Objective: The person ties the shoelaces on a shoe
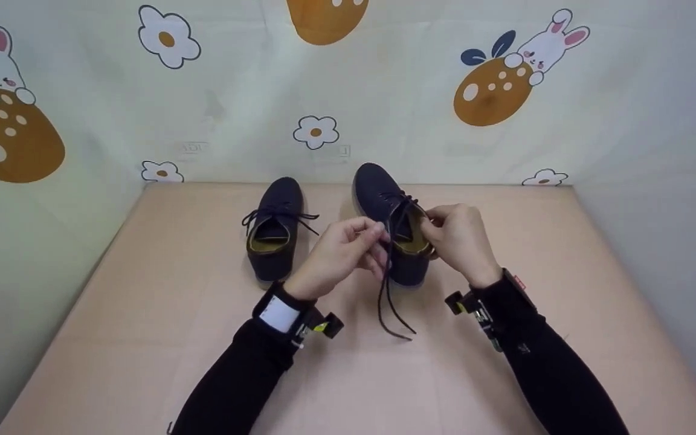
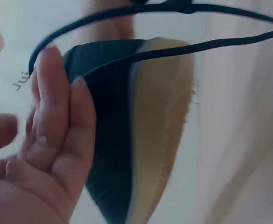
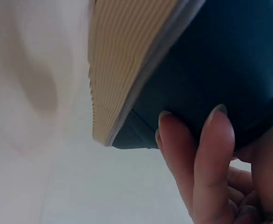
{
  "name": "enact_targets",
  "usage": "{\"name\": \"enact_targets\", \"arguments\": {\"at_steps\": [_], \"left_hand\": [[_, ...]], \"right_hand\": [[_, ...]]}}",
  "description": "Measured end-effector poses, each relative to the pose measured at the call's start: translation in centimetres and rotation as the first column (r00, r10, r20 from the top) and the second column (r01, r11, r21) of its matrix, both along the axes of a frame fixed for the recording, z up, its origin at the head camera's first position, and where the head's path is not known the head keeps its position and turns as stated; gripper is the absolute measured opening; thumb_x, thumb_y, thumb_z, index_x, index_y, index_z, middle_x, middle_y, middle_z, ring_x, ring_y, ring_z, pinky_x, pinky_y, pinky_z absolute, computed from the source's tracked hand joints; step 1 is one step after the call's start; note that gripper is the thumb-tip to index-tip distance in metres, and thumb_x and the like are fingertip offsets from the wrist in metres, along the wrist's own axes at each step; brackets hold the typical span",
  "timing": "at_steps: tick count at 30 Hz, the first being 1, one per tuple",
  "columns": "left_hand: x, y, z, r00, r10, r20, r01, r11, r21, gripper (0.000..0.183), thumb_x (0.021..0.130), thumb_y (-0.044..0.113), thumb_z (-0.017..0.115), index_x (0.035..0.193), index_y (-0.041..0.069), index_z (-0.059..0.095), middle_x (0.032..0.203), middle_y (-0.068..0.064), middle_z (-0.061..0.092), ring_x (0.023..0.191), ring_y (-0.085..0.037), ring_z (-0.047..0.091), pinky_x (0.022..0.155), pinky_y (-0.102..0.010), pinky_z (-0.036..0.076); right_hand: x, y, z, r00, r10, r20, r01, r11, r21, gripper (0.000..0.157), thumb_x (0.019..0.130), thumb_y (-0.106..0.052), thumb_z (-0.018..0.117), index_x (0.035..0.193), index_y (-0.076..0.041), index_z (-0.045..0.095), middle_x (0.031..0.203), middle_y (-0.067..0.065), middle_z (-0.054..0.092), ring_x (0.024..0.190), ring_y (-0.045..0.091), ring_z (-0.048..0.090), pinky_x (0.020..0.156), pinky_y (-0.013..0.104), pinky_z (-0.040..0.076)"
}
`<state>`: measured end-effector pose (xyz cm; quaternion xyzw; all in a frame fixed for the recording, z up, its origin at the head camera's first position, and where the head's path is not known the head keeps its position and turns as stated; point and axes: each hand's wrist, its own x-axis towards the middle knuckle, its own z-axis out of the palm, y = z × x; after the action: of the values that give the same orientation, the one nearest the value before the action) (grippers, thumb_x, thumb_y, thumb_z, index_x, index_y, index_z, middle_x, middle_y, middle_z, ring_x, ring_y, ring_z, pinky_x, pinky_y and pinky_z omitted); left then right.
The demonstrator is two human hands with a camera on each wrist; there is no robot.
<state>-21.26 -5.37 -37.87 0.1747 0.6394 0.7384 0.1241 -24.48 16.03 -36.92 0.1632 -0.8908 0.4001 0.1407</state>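
Two dark shoes are on the bench [image 1: 161,314], near its back edge: the loose-laced shoe [image 1: 378,190] to the person's right and the tied shoe [image 1: 274,228] to the left, with a gap between them. One bow [image 1: 275,211] crosses the tied shoe. From the other, two strands of lace [image 2: 174,51] hang past the left hand [image 1: 348,246] to two free ends.

The right hand [image 1: 458,238] grips the loose-laced shoe by its side, thumb at the opening and fingers against the outer wall; the right wrist view shows two fingertips on the upper, above the ribbed sole [image 3: 122,46]. The left hand brings thumb and forefinger together beside the lace; whether they pinch it cannot be told. Two black sleeves [image 1: 233,380] end at two wrist straps [image 1: 278,314].

Both shoe openings show tan lining. The right thumb reaches into the held one; the tied one shows its dark tongue.

In the head view both toes overlap the patterned cloth [image 1: 239,121] behind the back edge, so there is little room ahead. The bench stretches wide left of the tied shoe, right of the right hand, and toward the person between the forearms.
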Motion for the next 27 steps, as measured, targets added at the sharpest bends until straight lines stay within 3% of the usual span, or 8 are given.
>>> {"name": "enact_targets", "arguments": {"at_steps": [3, 12, 15, 18, 21, 24, 27], "left_hand": [[-0.5, -0.2, -0.6, 0.999, -0.002, 0.048, 0.005, 0.998, -0.055, 0.012, 0.102, 0.008, 0.054, 0.109, -0.002, 0.052, 0.072, -0.015, 0.066, 0.053, -0.021, 0.065, 0.056, -0.037, 0.057], [-1.4, 0.2, -4.0, 0.991, 0.058, 0.119, -0.022, 0.958, -0.287, 0.025, 0.099, 0.018, 0.06, 0.106, 0.003, 0.042, 0.064, -0.011, 0.06, 0.047, -0.023, 0.065, 0.043, -0.027, 0.047], [-1.4, 0.3, -4.5, 0.994, 0.087, 0.069, -0.051, 0.908, -0.417, 0.023, 0.096, 0.02, 0.061, 0.101, 0.004, 0.044, 0.064, -0.01, 0.062, 0.047, -0.024, 0.066, 0.045, -0.025, 0.046], [-1.5, 0.3, -4.8, 0.994, 0.107, 0.016, -0.086, 0.865, -0.494, 0.019, 0.094, 0.017, 0.06, 0.097, 0.005, 0.046, 0.063, -0.007, 0.062, 0.047, -0.024, 0.066, 0.046, -0.026, 0.047], [-1.6, 0.3, -4.8, 0.993, 0.12, -0.01, -0.108, 0.85, -0.515, 0.015, 0.09, 0.01, 0.059, 0.094, 0.005, 0.046, 0.061, -0.006, 0.06, 0.047, -0.024, 0.066, 0.046, -0.028, 0.05], [-1.6, 0.0, -4.4, 0.992, 0.112, -0.051, -0.121, 0.81, -0.574, 0.014, 0.087, 0.009, 0.06, 0.089, 0.007, 0.047, 0.066, -0.003, 0.057, 0.049, -0.018, 0.063, 0.047, -0.027, 0.049], [-1.5, -0.4, -3.8, 0.993, 0.072, -0.098, -0.119, 0.746, -0.656, 0.014, 0.086, 0.011, 0.063, 0.085, 0.009, 0.05, 0.071, 0.0, 0.054, 0.055, -0.013, 0.058, 0.05, -0.025, 0.046]], "right_hand": [[0.1, -0.2, -1.0, 1.0, -0.024, -0.002, 0.024, 1.0, 0.006, 0.015, 0.086, -0.002, 0.063, 0.088, 0.002, 0.077, 0.065, 0.006, 0.068, 0.044, 0.011, 0.058, 0.04, 0.024, 0.048], [0.6, -1.0, -4.2, 0.998, -0.064, 0.025, 0.061, 0.992, 0.111, 0.011, 0.084, -0.007, 0.068, 0.081, -0.002, 0.077, 0.07, 0.006, 0.07, 0.051, 0.013, 0.06, 0.048, 0.029, 0.05], [0.8, -1.1, -4.4, 0.998, -0.055, 0.012, 0.052, 0.981, 0.185, 0.01, 0.082, -0.009, 0.069, 0.079, -0.004, 0.077, 0.071, 0.005, 0.07, 0.054, 0.014, 0.059, 0.052, 0.031, 0.049], [1.1, -1.2, -4.4, 0.999, -0.041, 0.019, 0.035, 0.973, 0.227, 0.012, 0.083, -0.012, 0.072, 0.087, -0.002, 0.076, 0.072, 0.006, 0.071, 0.054, 0.015, 0.061, 0.051, 0.032, 0.05], [1.4, -1.1, -4.2, 1.0, -0.024, -0.007, 0.025, 0.967, 0.253, 0.026, 0.084, -0.015, 0.076, 0.107, -0.003, 0.072, 0.07, 0.004, 0.07, 0.055, 0.015, 0.063, 0.05, 0.034, 0.05], [1.6, -1.2, -4.2, 0.994, 0.045, -0.097, -0.015, 0.957, 0.289, 0.039, 0.084, -0.015, 0.079, 0.12, -0.009, 0.067, 0.07, -0.002, 0.068, 0.057, 0.015, 0.062, 0.052, 0.036, 0.049], [1.7, -1.3, -4.4, 0.965, 0.153, -0.214, -0.074, 0.939, 0.337, 0.035, 0.083, -0.014, 0.08, 0.116, -0.013, 0.07, 0.08, -0.001, 0.071, 0.066, 0.018, 0.065, 0.056, 0.039, 0.051]]}}
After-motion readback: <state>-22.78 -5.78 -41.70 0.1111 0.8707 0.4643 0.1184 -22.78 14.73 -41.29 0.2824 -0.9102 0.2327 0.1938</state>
